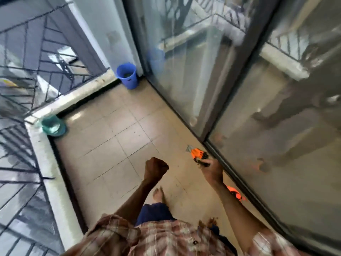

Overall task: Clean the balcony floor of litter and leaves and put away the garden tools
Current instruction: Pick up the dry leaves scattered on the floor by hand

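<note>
I stand barefoot on the beige tiled balcony floor (110,137). My right hand (212,169) is stretched forward near the sliding door track and grips the dark end of an orange and black item (197,153) with a grey tip, which looks like a garden glove. A second orange item (234,193) lies on the floor beside the track, partly hidden by my right forearm. Raised in front of me, my left hand (156,167) is curled into a fist, and nothing shows in it. A few small dark specks dot the tiles.
A blue bucket (127,75) stands in the far corner by the wall. A green basin (53,126) sits at the left corner under the metal railing (27,85). Glass sliding doors (239,100) line the right side. A low white kerb (55,191) runs along the left.
</note>
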